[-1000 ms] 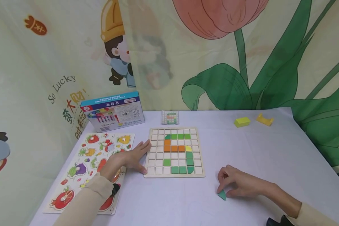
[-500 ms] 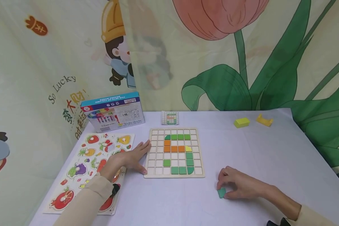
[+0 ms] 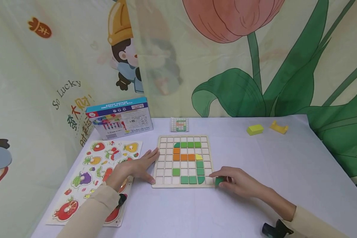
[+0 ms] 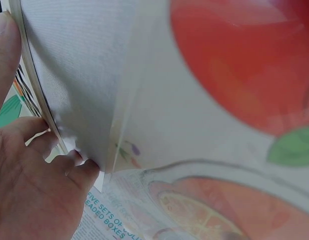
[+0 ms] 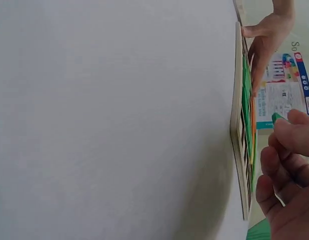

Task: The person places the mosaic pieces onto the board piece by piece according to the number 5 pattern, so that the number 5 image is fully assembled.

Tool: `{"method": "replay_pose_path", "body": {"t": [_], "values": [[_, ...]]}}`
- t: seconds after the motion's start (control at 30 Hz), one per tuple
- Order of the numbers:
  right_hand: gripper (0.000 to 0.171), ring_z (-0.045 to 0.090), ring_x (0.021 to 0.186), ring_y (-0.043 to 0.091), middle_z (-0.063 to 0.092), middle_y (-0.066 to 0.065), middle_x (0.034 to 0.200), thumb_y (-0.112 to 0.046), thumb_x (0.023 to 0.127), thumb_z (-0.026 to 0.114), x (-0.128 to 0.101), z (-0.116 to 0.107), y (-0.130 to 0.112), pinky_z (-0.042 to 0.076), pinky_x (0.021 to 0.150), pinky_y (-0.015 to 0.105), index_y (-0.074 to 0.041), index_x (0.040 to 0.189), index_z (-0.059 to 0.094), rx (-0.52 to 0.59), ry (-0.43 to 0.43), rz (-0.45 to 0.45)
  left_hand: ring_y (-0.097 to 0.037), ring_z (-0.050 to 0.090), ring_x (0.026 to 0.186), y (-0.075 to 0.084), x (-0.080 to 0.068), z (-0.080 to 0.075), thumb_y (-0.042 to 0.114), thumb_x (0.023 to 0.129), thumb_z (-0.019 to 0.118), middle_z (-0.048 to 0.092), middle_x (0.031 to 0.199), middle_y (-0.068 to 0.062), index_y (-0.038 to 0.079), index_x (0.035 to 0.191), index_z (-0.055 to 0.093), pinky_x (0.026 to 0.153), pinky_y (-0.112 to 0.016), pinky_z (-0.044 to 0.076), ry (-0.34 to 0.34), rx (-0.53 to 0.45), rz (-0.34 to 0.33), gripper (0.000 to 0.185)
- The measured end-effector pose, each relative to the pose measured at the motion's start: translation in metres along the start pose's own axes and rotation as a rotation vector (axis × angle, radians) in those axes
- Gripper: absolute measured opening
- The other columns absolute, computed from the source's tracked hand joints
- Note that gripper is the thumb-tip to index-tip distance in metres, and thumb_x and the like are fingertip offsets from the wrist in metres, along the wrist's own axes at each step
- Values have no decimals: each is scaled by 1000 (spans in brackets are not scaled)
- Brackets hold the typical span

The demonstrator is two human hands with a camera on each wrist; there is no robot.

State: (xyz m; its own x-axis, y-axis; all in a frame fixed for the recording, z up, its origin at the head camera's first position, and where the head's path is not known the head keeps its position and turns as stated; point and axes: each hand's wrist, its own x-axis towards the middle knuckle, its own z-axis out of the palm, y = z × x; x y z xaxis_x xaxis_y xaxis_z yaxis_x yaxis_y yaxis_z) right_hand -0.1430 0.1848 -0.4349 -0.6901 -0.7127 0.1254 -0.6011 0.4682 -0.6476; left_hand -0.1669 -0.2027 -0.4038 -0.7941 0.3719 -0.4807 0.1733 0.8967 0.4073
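R hand: my right hand [image 3: 241,182] pinches a small green wooden tile [image 3: 218,181] btw thumb & fingertips, right at the near-right corner of the square wooden grid board [image 3: 183,160].
Tile: off the white tabletop [image 3: 256,158], touching or just beside the board's edge; can't tell which.
L hand: my left hand [image 3: 137,167] lies flat, fingers straight, pressing the board's left edge; holds nothing.
Board: green, orange & one yellow tile already seated in cells.
Near L arm: flat fruit-picture puzzle board [image 3: 92,172] under my wrist.
Far side: blue-topped cardboard box [image 3: 119,117], small pattern card [image 3: 179,124], two yellow blocks [image 3: 266,128].
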Motion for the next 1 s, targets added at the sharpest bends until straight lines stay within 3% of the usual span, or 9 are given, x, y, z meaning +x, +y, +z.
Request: {"method": "replay_pose_path", "body": {"t": [0.3,0.53,0.73,1.0], "values": [[35,51,74,0,69,-9,96,-16,83,75,34,9,-19,47,63,16,-11,118,70,-32,-4,104,-29,-5,152,2,-1,1,36,77,80,-6,165,1,17,157,8,118,-59,17,-2,3,-3,109],[38,54,74,2,71,-1,99,-11,85,74,57,20,-29,50,65,16,-5,122,68,-45,-1,107,-30,-5,152,0,1,1,36,78,79,-7,165,-1,14,157,8,119,-56,17,-7,17,13,109],[27,52,69,3,65,-10,82,-18,81,78,76,37,-41,47,61,17,-13,107,72,-9,49,132,-31,-5,152,-2,2,1,35,78,80,-8,165,-2,13,157,7,119,-56,17,-8,7,24,110],[24,45,80,8,58,-7,84,-26,75,83,93,69,-58,37,70,21,-19,96,76,-104,124,77,-31,-5,152,-3,3,0,37,78,79,-8,165,-1,14,157,6,119,-56,18,-8,17,19,110]]}}
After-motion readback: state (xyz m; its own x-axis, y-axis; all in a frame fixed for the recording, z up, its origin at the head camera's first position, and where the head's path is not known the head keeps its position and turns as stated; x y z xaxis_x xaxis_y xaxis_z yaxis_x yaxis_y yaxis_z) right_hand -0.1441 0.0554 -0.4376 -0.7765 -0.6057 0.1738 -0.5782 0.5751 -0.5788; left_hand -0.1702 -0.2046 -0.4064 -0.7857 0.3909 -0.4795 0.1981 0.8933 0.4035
